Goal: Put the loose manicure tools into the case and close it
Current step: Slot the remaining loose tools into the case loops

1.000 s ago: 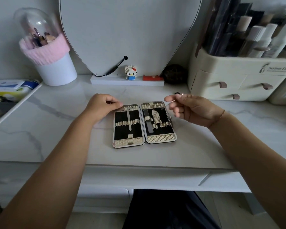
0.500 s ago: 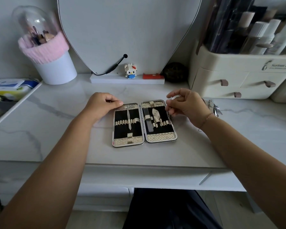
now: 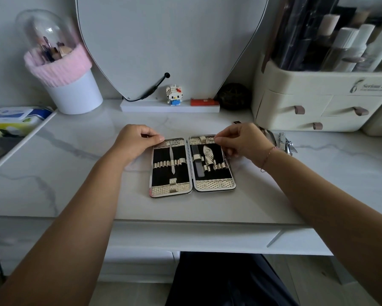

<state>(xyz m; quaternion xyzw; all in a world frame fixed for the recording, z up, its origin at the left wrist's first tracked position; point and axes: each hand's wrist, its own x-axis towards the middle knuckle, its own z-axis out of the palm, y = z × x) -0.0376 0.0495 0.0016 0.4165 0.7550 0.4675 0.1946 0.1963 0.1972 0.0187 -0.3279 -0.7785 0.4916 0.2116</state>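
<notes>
White marble-look desk (image 3: 75,173) runs across my view, with a mirror behind it and a cream drawer organiser (image 3: 318,102) at the back right. Lying open and flat near the front edge is the manicure case (image 3: 192,165), both halves up, a few tools already under its elastic loops.

I see my left hand (image 3: 137,143) resting at the top left corner of the case, fingers curled under into a loose fist, the thumb tip pressed on the case's rim. It has nothing in its grip that I can make out. The forearm comes in straight from lower left.

My right hand (image 3: 243,140) sits over the top right corner of the case, wrist bent, fingers bunched in a pinch. A thin metal tool (image 3: 224,156) runs down along the right edge of the case from under those fingers; they appear to pinch its upper end.

More loose tools (image 3: 284,144) lie on the desk just beyond the right wrist, in front of the organiser.
</notes>
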